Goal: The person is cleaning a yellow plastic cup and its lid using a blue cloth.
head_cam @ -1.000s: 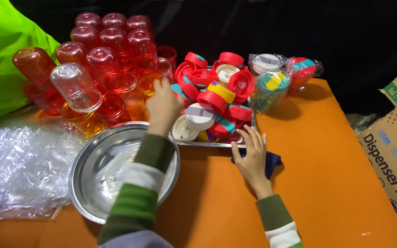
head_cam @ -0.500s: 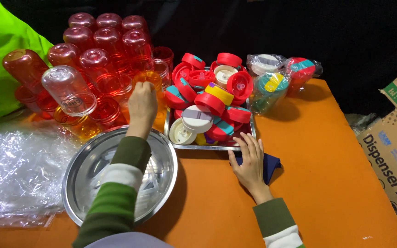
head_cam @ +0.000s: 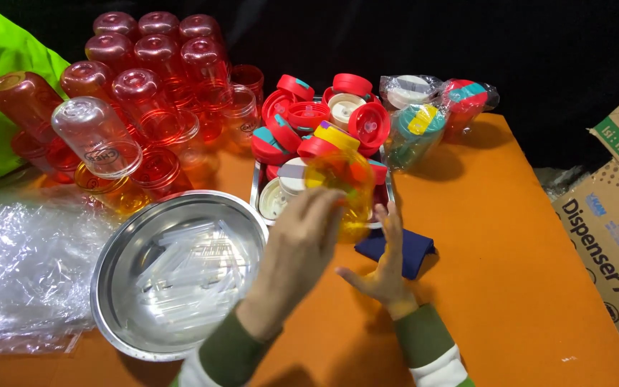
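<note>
The left hand [head_cam: 299, 251] is holding a transparent yellow plastic cup [head_cam: 338, 192] up in the air, just above the near edge of the metal tray of lids [head_cam: 324, 143], with the fingers wrapping around the cup's side from the left so that the grip is closing on its wall. The right hand [head_cam: 385, 265] is hanging open just beside it, palm turned inward and fingers spread, clasping nothing and sitting over a folded dark blue cloth [head_cam: 395, 251] on the orange counter [head_cam: 510, 251]. The cup is looking thin-walled and light, the sort of moulded plastic that stays fairly stiff but would flex if squeezed hard; its smooth, glossy surface is probably a little slippery, so a hold around the middle of the wall or near the rim seems safer than a fingertip pinch. It is unlikely to shatter, though it could scuff or crack under pressure. To the left, a round steel bowl [head_cam: 109, 287] is holding a heap of clear plastic straws [head_cam: 188, 276], and beyond it upturned red and clear cups [head_cam: 145, 79] are standing in stacks. Crinkled clear plastic wrap [head_cam: 23, 265] is lying at the far left, and cardboard boxes [head_cam: 614, 229] are standing off the counter's right edge.
</note>
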